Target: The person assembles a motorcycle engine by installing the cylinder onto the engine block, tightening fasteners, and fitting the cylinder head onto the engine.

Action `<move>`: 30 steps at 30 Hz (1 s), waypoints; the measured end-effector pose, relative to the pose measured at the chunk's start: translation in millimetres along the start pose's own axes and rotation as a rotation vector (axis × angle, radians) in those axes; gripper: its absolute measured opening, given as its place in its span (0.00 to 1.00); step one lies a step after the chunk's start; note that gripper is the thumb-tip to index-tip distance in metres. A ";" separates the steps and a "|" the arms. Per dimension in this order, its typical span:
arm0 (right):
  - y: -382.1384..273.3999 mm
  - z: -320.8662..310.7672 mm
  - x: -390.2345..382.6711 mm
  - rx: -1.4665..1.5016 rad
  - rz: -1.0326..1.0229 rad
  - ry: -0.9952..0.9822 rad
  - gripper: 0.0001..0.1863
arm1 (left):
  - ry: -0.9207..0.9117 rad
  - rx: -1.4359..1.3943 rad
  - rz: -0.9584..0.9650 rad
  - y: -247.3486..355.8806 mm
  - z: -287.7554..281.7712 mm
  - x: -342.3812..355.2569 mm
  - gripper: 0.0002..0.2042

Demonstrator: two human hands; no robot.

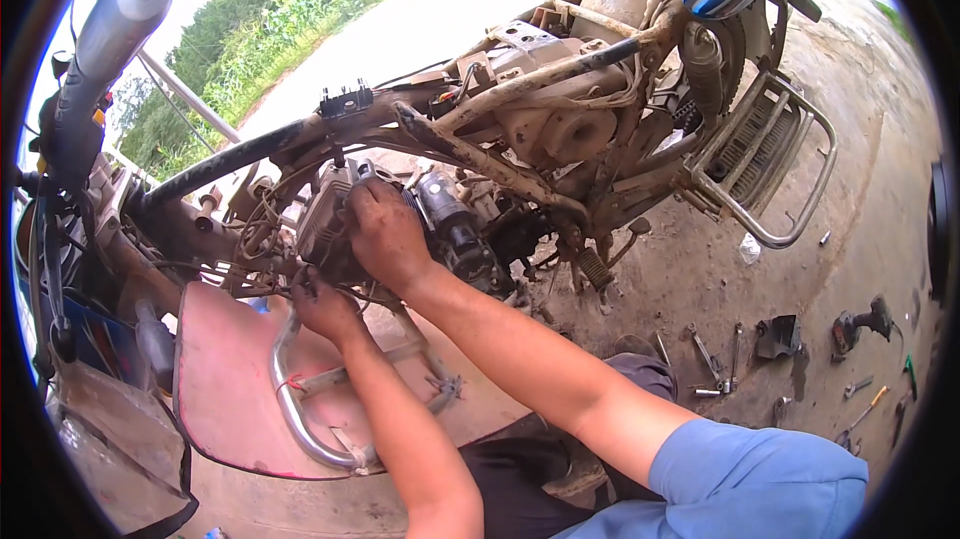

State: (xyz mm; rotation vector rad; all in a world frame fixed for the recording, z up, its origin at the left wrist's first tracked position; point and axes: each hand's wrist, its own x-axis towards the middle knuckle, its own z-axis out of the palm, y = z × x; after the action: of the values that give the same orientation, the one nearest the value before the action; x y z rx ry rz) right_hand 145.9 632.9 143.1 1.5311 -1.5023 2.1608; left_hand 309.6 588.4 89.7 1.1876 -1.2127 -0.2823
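Note:
A stripped, mud-covered motorcycle stands before me, its dark frame tube [510,84] running above the engine. My right hand [388,234] is at the finned engine cylinder [325,214], fingers curled beside a small bright metal piece [360,171]; the back of the hand hides what they grip. Lower and to the left, my left hand [325,309] has its fingers bent together under the cylinder, next to thin cables and above a bent chrome guard bar [290,409]. Whatever lies in them is too small to make out. A cylindrical starter motor [445,204] sits right of my right hand.
Behind the guard bar is a pinkish panel [225,379]. Wrenches [705,354], a dark plastic piece [778,337], a power tool [862,327] and a screwdriver [865,414] lie on the dirty concrete at right. A metal rack [825,174] juts out from the motorcycle's rear.

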 end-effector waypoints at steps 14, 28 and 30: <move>-6.7 -0.1 -3.4 0.062 -0.001 0.067 0.06 | 0.037 -0.117 0.031 10.0 3.9 -6.4 0.10; 1.3 -3.5 -5.5 0.044 0.043 -0.024 0.12 | -0.013 -0.048 -0.036 25.2 2.8 -12.4 0.14; -3.6 -3.8 -4.2 0.030 0.074 -0.025 0.12 | -0.034 -0.096 -0.022 21.5 1.9 -11.8 0.14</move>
State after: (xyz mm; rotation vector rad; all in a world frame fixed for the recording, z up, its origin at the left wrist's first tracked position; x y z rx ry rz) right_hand 147.5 639.4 142.3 1.5409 -1.5656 2.2228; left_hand 294.8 605.0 100.4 1.1176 -1.2028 -0.3750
